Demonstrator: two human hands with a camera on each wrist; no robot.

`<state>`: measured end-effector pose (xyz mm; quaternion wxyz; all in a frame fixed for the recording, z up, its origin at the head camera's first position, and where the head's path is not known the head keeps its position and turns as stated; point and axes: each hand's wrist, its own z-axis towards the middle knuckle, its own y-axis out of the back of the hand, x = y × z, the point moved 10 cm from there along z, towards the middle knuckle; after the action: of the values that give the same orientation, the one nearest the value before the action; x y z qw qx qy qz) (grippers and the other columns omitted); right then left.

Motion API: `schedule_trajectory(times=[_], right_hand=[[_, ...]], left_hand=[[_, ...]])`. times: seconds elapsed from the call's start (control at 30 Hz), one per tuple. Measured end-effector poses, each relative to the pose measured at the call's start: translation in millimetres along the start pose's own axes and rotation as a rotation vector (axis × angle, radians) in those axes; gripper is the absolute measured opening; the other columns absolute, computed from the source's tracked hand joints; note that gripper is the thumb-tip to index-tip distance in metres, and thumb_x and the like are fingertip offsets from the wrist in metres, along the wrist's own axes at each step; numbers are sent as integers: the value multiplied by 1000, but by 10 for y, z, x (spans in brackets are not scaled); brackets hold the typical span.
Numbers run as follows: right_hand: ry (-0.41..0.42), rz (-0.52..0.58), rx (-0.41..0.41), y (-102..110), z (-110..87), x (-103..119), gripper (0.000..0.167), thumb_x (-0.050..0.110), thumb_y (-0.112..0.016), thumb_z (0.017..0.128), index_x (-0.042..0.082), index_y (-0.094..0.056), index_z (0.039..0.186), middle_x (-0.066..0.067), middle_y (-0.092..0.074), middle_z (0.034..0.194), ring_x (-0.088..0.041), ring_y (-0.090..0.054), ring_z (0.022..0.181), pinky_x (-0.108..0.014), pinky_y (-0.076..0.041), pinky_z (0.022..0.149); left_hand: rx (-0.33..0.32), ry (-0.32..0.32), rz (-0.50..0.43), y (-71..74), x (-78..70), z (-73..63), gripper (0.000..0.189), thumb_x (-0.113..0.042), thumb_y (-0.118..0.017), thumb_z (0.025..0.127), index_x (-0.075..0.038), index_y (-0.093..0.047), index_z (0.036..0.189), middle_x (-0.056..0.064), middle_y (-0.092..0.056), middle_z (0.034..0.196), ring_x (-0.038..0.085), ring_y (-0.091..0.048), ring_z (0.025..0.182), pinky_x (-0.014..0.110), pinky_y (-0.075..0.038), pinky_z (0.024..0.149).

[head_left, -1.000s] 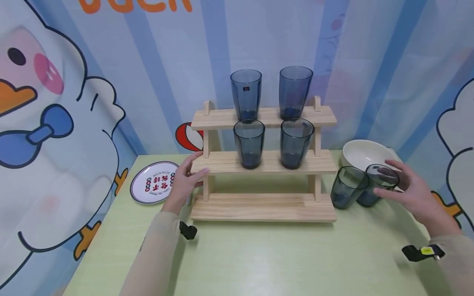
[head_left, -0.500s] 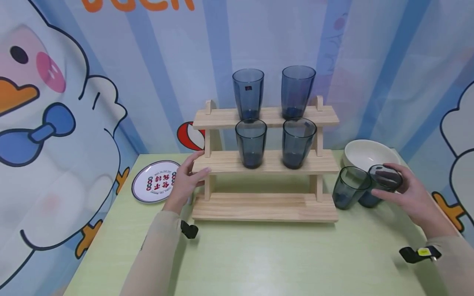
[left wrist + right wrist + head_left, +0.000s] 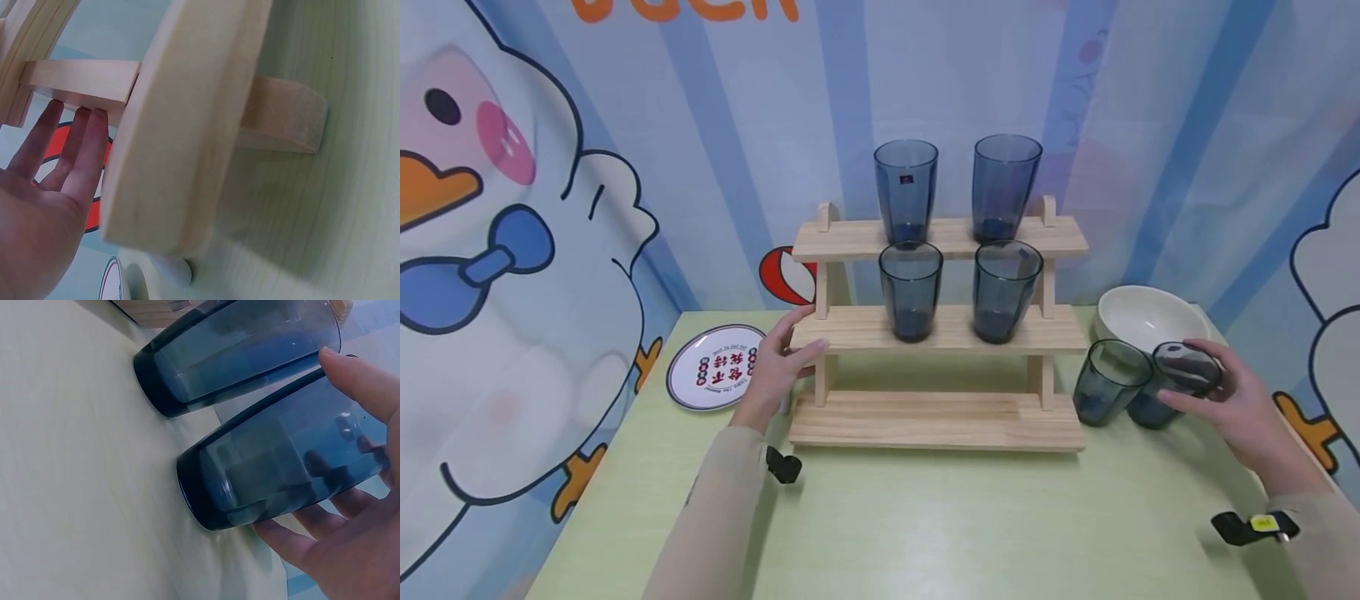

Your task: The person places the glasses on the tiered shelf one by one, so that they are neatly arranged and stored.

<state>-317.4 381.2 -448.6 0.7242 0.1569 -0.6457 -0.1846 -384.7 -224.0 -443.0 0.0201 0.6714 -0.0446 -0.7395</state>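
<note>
My right hand point(image 3: 1236, 408) holds a blue-grey glass tumbler point(image 3: 269, 462), thumb near its rim and fingers along its far side. The tumbler leans toward the hand, its base low over the table. Close on its left stands another tumbler point(image 3: 1108, 387) of the same kind. With my left hand point(image 3: 775, 367) I grip the left end of a three-tier wooden rack point(image 3: 936, 421), thumb at the middle shelf's front edge. In the left wrist view the fingers point(image 3: 87, 156) reach against its upright. Two tumblers point(image 3: 910, 292) stand on the middle shelf and two tumblers point(image 3: 1006, 187) on the top one.
A white bowl point(image 3: 1138, 304) sits behind the right-hand tumblers. Left of the rack is an oval white plate point(image 3: 688, 379) with red and dark lettering, partly behind the left hand. The pale green table point(image 3: 925, 525) meets a printed cloth backdrop point(image 3: 737, 150).
My right hand has closed in on the outer tumbler, which has shifted slightly right and toward me and tilts more. The left hand stays on the rack. The head view has shifted slightly.
</note>
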Motion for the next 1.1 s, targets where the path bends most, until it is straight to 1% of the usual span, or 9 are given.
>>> schedule_trajectory(times=[0.17, 0.27, 0.33, 0.47, 0.73, 0.83, 0.9, 1.0, 1.1], right_hand=[[9, 80, -1, 21, -71, 4, 84, 4, -76, 96, 25, -32, 165, 23, -52, 126, 12, -56, 105, -10, -54, 78], [8, 110, -14, 45, -117, -19, 84, 1, -76, 95, 25, -34, 163, 23, -53, 125, 12, -60, 101, -11, -56, 76], [16, 85, -26, 55, -149, -28, 84, 3, -77, 95, 25, -34, 164, 25, -52, 124, 11, -60, 99, -11, -56, 75], [26, -30, -59, 81, -221, -29, 87, 10, -79, 95, 26, -31, 166, 29, -48, 124, 15, -56, 100, -10, -54, 75], [52, -118, -90, 150, -403, 98, 84, 13, -78, 96, 26, -32, 166, 30, -45, 126, 18, -49, 103, -9, -53, 73], [90, -127, -82, 160, -464, 192, 83, 9, -77, 96, 24, -33, 165, 32, -48, 126, 19, -50, 106, -8, -53, 74], [129, -114, -68, 153, -505, 269, 82, 4, -77, 95, 22, -35, 164, 33, -51, 127, 19, -53, 108, -8, -52, 76], [204, -77, -37, 120, -568, 413, 84, -9, -76, 91, 16, -39, 162, 30, -57, 129, 16, -57, 112, -8, -53, 79], [255, -24, 13, 63, -621, 555, 86, -18, -73, 88, 11, -40, 161, 25, -60, 132, 11, -63, 112, -12, -56, 80]], left_hand=[[2, -1, -1, -1, 3, 5, 61, -21, -76, 99, -31, -53, 154, 9, -54, 152, 33, -66, 115, 52, -61, 93], [5, -2, -1, -4, -2, 9, 61, -21, -76, 98, -31, -53, 154, 10, -54, 152, 33, -66, 115, 53, -60, 94], [8, -1, 0, -6, -4, 9, 61, -21, -76, 99, -30, -53, 154, 10, -55, 151, 32, -66, 115, 53, -60, 94], [10, 3, 0, -9, -10, 2, 61, -21, -76, 99, -30, -52, 155, 10, -54, 152, 30, -66, 114, 53, -60, 95], [14, 2, 4, -15, -33, -7, 62, -23, -76, 98, -30, -52, 155, 9, -54, 152, 28, -68, 112, 51, -61, 94], [11, 2, 5, -15, -39, -9, 62, -24, -77, 98, -31, -52, 155, 8, -54, 153, 29, -68, 113, 50, -61, 93], [10, 4, 9, -14, -36, -9, 62, -24, -77, 98, -31, -52, 155, 8, -54, 154, 29, -67, 113, 50, -61, 93], [9, 7, 15, -16, -28, -9, 62, -25, -76, 99, -32, -52, 155, 7, -53, 155, 30, -67, 115, 49, -61, 93], [11, 9, 19, -18, -19, -9, 61, -25, -76, 99, -32, -51, 155, 7, -53, 155, 31, -66, 116, 50, -61, 94]])
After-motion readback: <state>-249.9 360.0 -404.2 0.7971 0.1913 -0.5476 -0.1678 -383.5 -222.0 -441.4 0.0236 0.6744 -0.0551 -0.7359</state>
